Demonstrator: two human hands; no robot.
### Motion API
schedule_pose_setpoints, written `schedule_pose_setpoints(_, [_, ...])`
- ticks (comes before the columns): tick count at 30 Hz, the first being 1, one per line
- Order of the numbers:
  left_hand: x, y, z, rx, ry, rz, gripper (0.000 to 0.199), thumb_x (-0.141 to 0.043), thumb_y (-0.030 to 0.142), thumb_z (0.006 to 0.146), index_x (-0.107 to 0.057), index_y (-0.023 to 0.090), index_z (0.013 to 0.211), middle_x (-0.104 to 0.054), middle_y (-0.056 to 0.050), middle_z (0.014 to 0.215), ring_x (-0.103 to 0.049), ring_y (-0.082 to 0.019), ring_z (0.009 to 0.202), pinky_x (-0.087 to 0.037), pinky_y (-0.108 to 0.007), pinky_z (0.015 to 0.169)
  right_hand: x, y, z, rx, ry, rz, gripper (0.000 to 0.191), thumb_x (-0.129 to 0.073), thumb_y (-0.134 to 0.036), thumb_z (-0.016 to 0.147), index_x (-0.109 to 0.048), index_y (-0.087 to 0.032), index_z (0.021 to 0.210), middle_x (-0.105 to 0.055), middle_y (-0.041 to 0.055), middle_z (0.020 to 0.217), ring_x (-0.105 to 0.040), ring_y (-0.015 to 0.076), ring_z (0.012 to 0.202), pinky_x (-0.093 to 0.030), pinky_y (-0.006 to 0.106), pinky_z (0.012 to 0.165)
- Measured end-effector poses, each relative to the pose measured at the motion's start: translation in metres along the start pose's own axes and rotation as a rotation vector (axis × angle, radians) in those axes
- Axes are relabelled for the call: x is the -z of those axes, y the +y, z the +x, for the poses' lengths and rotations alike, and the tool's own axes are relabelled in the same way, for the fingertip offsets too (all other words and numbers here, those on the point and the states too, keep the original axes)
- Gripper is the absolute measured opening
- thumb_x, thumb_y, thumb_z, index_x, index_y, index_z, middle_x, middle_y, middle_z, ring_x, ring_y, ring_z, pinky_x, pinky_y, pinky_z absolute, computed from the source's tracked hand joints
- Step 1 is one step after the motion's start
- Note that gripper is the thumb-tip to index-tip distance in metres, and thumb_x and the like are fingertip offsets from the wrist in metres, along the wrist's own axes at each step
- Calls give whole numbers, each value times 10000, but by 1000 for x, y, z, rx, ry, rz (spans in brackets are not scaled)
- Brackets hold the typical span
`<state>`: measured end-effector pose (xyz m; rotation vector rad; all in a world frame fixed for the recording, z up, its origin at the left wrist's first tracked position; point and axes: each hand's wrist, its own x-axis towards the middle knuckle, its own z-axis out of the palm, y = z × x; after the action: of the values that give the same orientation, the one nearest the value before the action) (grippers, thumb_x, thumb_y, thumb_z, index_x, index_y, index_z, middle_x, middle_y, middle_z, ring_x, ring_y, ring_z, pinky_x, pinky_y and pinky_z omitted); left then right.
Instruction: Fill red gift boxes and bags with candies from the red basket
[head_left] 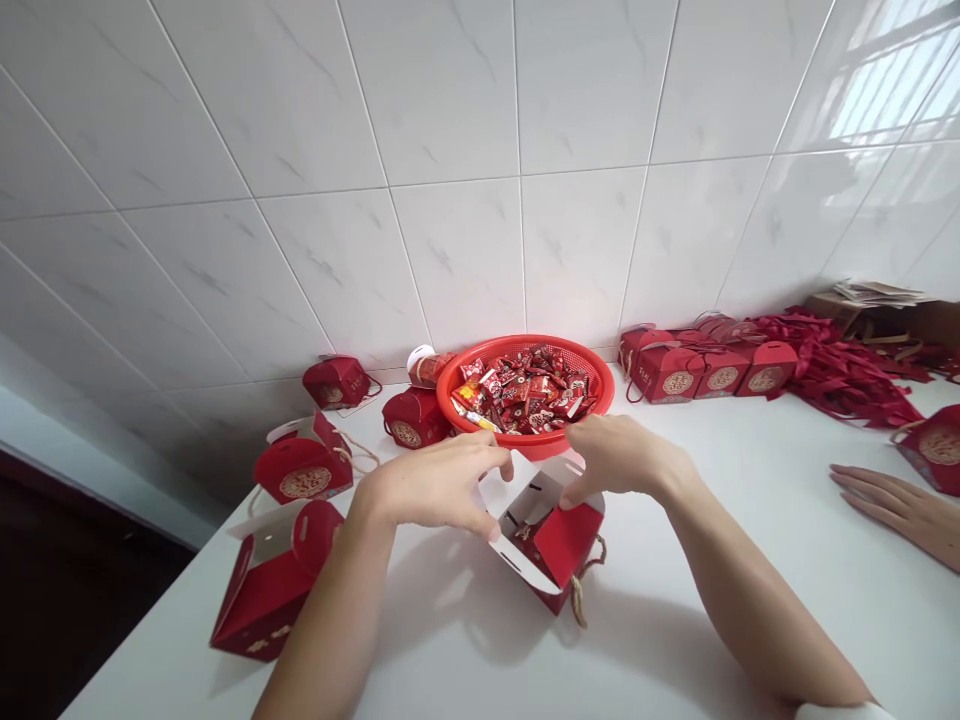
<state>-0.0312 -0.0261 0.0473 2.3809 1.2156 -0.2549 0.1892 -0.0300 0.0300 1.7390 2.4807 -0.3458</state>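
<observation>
Box of white-lined red cardboard point(561, 545), inside white desk's left edge point(161, 610): my left hand point(439, 485) loosely spread against it, right hand point(619, 460) pinching flap (likely for steadiness).

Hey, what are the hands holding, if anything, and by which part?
The open box between them seems steadied by its flaps: left hand at its left, right hand at its right. Whether either grips can't be told.

white veined tile wall point(450, 100) | window reflection point(889, 90) upper right | white tabletop point(540, 680) | lower left dark, possibly floor point(67, 600)
</observation>
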Motion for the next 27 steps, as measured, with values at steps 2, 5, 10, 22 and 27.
schedule_pose_setpoints(2, [-1,5,-5,-63,-4,-3,440,-739,424,728,-620,234,1107,-572,-39,1138,-555,-247,1059,-420,-270,768,-4,-5,2,54,24,-13,355,-849,-431,628,-583,-200,669,-633,46,742,-614,213,690,-345,280,526])
schedule_pose_setpoints(5, [-4,12,-6,-231,-59,-36,398,-776,423,714,-629,233,1031,-590,-17,1073,-574,-214,971,-420,-259,757,-8,-10,4,131,40,-31,290,-859,-356,606,-626,-193,663,-644,37,724,-616,199,684,-345,271,532])
schedule_pose_setpoints(10, [-15,24,11,-430,-160,-41,303,-797,309,737,-623,208,963,-633,-11,1011,-582,-182,872,-415,-251,704,-4,-5,4,235,-119,22,252,-790,-269,686,-698,-171,899,-662,34,760,-584,164,630,-318,254,488])
schedule_pose_setpoints(22, [-30,25,27,-83,22,35,479,-789,517,676,-622,210,1004,-599,-39,961,-602,-233,857,-382,-284,606,-2,13,-3,407,-259,242,299,-802,-435,701,-746,-206,885,-636,-1,699,-549,126,577,-361,227,479])
schedule_pose_setpoints(27, [-29,17,40,-302,-73,-162,524,-818,431,679,-621,252,1131,-602,-35,1185,-582,-252,1104,-449,-274,813,1,8,-4,428,-342,193,162,-723,-254,783,-778,-223,932,-629,-16,683,-512,102,534,-346,225,484])
